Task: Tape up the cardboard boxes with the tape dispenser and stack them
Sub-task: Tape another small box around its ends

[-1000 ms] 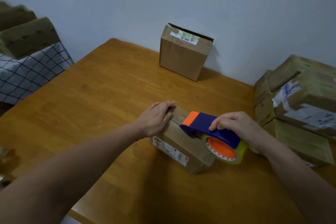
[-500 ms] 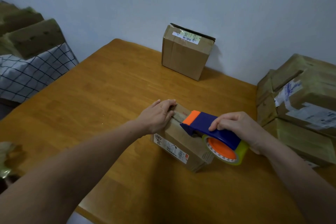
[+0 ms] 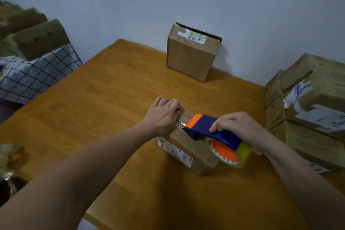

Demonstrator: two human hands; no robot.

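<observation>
A small cardboard box with a white label on its side lies in the middle of the wooden table. My left hand presses down on the box's far top end, fingers bent over the edge. My right hand grips the blue and orange tape dispenser, whose orange nose rests on the box top. Its yellowish tape roll hangs past the box's near right corner. A strip of clear tape runs along the top seam between my left hand and the dispenser.
A taller cardboard box stands against the wall at the table's far edge. A pile of several boxes fills the right side. At the left lie a checked cloth and more cardboard.
The dispenser and my right hand have slid a little toward me along the box top. My left hand stays pressed on the far end.
</observation>
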